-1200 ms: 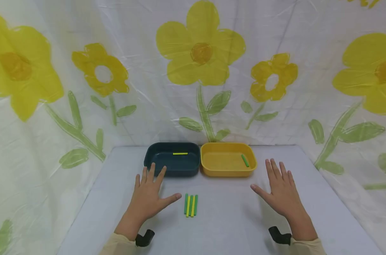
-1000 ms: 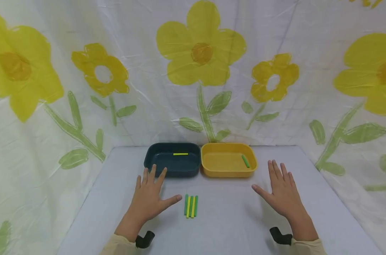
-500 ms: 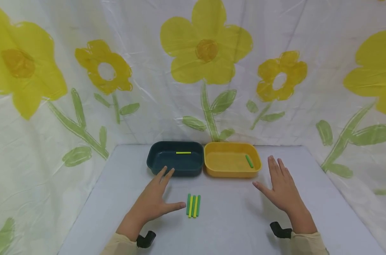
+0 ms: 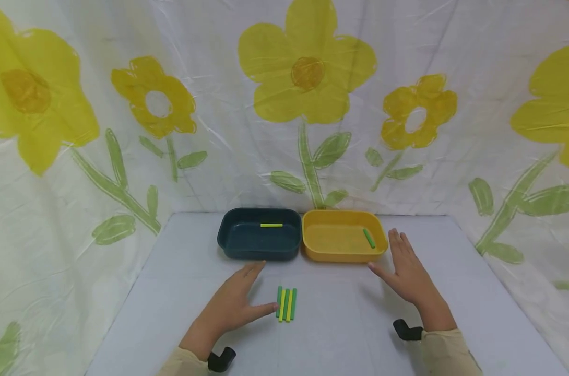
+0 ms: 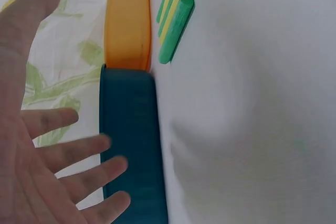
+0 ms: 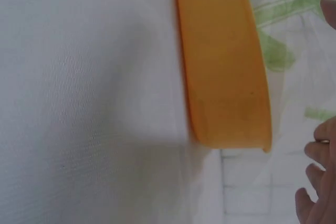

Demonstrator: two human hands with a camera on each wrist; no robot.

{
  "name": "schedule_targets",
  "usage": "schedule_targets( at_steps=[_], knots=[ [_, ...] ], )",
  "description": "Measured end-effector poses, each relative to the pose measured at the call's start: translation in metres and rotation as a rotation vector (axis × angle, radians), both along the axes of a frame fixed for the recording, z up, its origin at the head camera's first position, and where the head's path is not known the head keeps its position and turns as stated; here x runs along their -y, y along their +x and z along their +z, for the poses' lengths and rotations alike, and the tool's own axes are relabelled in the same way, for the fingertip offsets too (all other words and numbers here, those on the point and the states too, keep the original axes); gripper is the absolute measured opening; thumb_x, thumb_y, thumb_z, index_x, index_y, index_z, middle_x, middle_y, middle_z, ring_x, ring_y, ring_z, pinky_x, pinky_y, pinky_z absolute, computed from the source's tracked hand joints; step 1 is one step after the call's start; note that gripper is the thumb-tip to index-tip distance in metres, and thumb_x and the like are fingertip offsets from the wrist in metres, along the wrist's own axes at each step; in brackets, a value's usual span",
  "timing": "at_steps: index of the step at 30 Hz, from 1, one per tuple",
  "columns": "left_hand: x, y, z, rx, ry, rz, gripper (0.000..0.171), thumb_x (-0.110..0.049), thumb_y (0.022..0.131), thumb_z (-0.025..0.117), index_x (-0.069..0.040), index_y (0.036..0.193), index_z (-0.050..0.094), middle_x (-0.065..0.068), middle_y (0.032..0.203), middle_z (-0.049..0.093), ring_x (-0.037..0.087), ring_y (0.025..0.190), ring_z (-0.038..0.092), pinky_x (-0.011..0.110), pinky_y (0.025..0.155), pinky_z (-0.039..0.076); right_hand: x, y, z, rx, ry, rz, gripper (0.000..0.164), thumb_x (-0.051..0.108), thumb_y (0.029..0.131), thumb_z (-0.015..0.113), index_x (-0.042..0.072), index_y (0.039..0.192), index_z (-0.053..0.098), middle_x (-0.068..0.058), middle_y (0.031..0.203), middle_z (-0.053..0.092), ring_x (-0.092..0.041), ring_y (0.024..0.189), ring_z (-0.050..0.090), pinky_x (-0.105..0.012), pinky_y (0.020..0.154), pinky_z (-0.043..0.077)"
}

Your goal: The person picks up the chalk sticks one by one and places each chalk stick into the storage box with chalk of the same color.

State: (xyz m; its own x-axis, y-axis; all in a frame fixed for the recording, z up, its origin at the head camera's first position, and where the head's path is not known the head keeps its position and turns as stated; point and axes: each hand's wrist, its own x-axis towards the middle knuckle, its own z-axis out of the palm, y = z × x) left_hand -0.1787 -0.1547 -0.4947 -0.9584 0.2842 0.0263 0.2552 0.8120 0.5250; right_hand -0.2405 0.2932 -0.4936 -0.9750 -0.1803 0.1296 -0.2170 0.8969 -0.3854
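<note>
While L hand (image 4: 233, 303) hovers w/ fingers extended, thumb toward the green & yellow stick row (image 4: 287, 304) on white tabletop (image 4: 331, 303), R hand (image 4: 409, 274), also straight-fingered, is nr the yellow tray (image 4: 343, 257). One yellow stick (image 4: 271, 225) lies in adj. dark teal tray (image 4: 261, 255); green stick (image 4: 369, 238) in yellow tray.

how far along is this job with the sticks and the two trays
Looks done: one yellow stick lies in the dark tray and one green stick in the yellow tray. In hand: nothing; the left hand is near the row of sticks, the right hand near the yellow tray. Probably left: that row on the table, three green and two yellow.
</note>
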Motion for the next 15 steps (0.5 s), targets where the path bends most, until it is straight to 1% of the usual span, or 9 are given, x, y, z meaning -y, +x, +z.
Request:
schedule_targets(
  at_steps=[3, 6, 11, 15],
  knots=[
    [-0.002, 0.001, -0.001, 0.026, 0.007, -0.013, 0.106, -0.077, 0.082, 0.076, -0.021, 0.165, 0.041, 0.003, 0.165, 0.05, 0.029, 0.153, 0.047, 0.054, 0.124, 0.041, 0.001, -0.006, -0.003, 0.016, -0.009, 0.006, 0.114, 0.071, 0.1, 0.056, 0.004, 0.17, -0.003, -0.016, 0.18, -0.002, -0.039, 0.167, -0.003, -0.069, 0.129, 0.015],
    [-0.001, 0.003, -0.003, 0.04, 0.001, -0.02, 0.109, -0.078, 0.08, 0.077, -0.021, 0.165, 0.041, 0.003, 0.163, 0.051, 0.029, 0.152, 0.049, 0.054, 0.124, 0.042, 0.003, -0.01, -0.005, 0.019, -0.01, 0.015, 0.115, 0.071, 0.099, 0.058, 0.003, 0.17, -0.002, -0.018, 0.179, 0.0, -0.04, 0.167, -0.001, -0.069, 0.129, 0.015],
    [-0.001, 0.003, -0.004, 0.024, -0.002, -0.039, 0.112, -0.076, 0.076, 0.082, -0.02, 0.164, 0.043, 0.003, 0.162, 0.053, 0.029, 0.15, 0.051, 0.053, 0.123, 0.043, 0.009, -0.024, -0.008, 0.013, 0.012, 0.045, 0.116, 0.07, 0.098, 0.061, 0.001, 0.17, 0.001, -0.02, 0.179, 0.003, -0.042, 0.166, 0.003, -0.069, 0.129, 0.017],
    [-0.005, 0.0, -0.003, 0.022, 0.015, -0.086, 0.11, -0.075, 0.073, 0.085, -0.021, 0.161, 0.047, 0.0, 0.16, 0.055, 0.027, 0.149, 0.052, 0.052, 0.122, 0.044, 0.013, -0.037, -0.009, 0.018, 0.027, 0.055, 0.118, 0.071, 0.098, 0.06, -0.001, 0.169, 0.001, -0.022, 0.178, 0.004, -0.043, 0.166, 0.004, -0.067, 0.129, 0.017]
  ],
)
